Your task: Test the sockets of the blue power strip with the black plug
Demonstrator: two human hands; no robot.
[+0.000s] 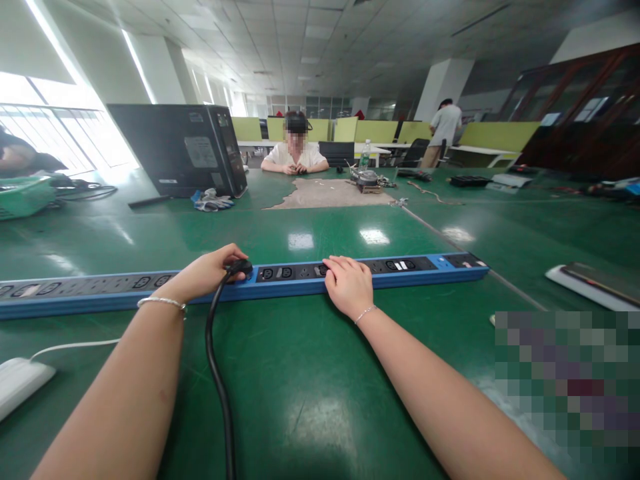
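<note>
A long blue power strip (300,287) with black sockets along its top lies across the green table. My left hand (207,270) is closed around a black plug (241,268) just above the strip's middle; whether the plug sits in a socket is hidden. A thick black cable (220,387) hangs from the plug and runs down toward the near edge. On the strip, to the right of the plug, my right hand (350,283) lies flat with its fingers stretched over some sockets.
A black computer case (175,150) stands at the back left, with gloves (213,200) beside it. One person (295,150) sits across the table; another (444,130) stands farther back. A white device (23,383) lies near left, and a flat dark-topped item (597,283) lies right.
</note>
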